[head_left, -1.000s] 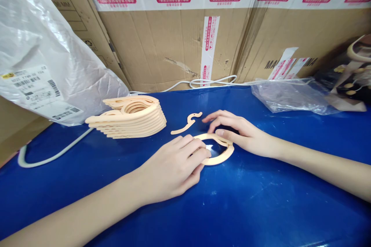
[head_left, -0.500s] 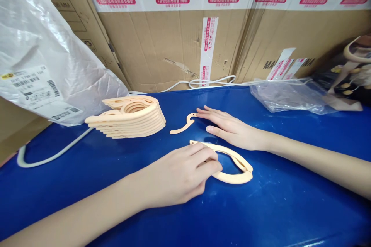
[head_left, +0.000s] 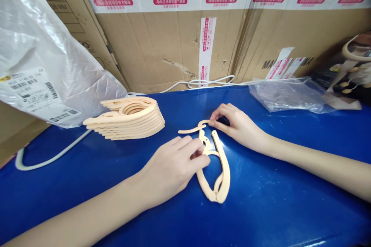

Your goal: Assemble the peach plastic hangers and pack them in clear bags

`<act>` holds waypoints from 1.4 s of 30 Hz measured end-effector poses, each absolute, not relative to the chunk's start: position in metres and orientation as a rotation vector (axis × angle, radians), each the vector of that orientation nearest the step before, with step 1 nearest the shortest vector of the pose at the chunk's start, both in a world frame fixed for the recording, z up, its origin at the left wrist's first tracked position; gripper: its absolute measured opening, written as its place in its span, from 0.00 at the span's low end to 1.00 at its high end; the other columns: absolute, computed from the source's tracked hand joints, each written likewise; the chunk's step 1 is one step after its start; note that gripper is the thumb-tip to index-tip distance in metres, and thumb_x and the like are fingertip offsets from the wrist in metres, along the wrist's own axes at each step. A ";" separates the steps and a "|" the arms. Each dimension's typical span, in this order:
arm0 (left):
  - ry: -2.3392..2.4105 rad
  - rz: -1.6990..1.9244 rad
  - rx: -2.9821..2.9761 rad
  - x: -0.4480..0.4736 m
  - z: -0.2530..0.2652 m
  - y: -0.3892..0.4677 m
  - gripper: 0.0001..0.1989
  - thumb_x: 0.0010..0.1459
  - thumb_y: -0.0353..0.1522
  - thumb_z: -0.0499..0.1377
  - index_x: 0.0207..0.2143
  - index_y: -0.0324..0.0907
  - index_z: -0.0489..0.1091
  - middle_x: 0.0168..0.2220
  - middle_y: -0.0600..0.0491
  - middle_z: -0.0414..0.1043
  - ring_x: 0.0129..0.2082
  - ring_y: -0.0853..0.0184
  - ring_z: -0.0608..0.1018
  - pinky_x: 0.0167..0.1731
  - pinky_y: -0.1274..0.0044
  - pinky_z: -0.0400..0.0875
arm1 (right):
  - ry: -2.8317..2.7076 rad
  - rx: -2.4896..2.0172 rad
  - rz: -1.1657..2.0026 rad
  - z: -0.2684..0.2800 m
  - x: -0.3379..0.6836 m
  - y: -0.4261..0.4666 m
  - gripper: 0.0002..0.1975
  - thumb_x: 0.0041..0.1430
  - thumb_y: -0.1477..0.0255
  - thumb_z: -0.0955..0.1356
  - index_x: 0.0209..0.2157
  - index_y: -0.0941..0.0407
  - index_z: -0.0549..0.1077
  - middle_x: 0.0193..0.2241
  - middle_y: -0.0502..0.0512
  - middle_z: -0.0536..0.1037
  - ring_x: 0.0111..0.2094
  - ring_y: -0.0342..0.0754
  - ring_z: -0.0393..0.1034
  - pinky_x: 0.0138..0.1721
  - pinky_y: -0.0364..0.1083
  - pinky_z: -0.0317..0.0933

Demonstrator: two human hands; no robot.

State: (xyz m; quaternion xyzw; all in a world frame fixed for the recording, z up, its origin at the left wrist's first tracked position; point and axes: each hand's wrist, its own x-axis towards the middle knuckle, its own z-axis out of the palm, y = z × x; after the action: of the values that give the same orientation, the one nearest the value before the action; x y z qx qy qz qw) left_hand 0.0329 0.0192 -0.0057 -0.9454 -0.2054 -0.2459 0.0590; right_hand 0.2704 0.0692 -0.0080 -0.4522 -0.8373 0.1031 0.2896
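Note:
My left hand (head_left: 179,166) is closed on the left side of a cream folding hanger (head_left: 224,166), whose two arms point away from me on the blue table. The arms' far ends stand apart. Between thumb and forefinger, my right hand (head_left: 236,123) pinches one end of a loose cream hanger hook (head_left: 191,129), just beyond the folded arms. The hook's long stem points left. To the left, a stack of folded cream hangers (head_left: 136,121) lies on the table, touched by neither hand. My left fingertips are partly hidden.
A white plastic bag with labels (head_left: 52,61) leans at the left. Large cardboard boxes (head_left: 162,42) stand along the back, with a white cable (head_left: 179,83) at their foot. A clear plastic bag (head_left: 286,94) and a white tube (head_left: 58,153) lie on the blue table (head_left: 278,208).
My right hand has gone from resting flat beside the hook to pinching it and has brought it nearer. My left hand has turned the folding hanger so its arms point away from me.

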 end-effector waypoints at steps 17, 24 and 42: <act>-1.544 -0.742 -3.007 0.033 0.011 0.015 0.07 0.58 0.28 0.59 0.39 0.47 0.70 0.40 0.60 0.73 0.34 0.70 0.77 0.28 0.79 0.68 | -2.228 -1.249 0.276 -0.012 0.276 0.074 0.08 0.64 0.66 0.67 0.35 0.56 0.74 0.35 0.55 0.76 0.37 0.51 0.67 0.41 0.51 0.59; -1.314 -0.569 -2.924 0.027 0.010 0.019 0.15 0.64 0.22 0.47 0.47 0.42 0.67 0.45 0.53 0.72 0.38 0.67 0.78 0.33 0.77 0.72 | -1.763 -1.167 0.653 -0.012 0.277 0.078 0.09 0.64 0.64 0.65 0.36 0.56 0.70 0.33 0.54 0.76 0.36 0.48 0.71 0.41 0.49 0.62; -1.039 -0.605 -2.889 0.035 0.000 0.013 0.10 0.65 0.30 0.51 0.46 0.39 0.69 0.53 0.43 0.70 0.58 0.56 0.70 0.50 0.64 0.71 | -1.514 -1.152 0.915 -0.006 0.273 0.073 0.15 0.59 0.59 0.69 0.40 0.53 0.63 0.24 0.45 0.69 0.16 0.37 0.56 0.15 0.40 0.49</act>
State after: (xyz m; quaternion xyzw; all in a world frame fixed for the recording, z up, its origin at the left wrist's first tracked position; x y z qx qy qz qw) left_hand 0.0347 0.0130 0.0003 -0.9233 -0.3319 -0.1933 0.0061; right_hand 0.2730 0.0731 -0.0058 -0.4749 -0.6239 0.3773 0.4928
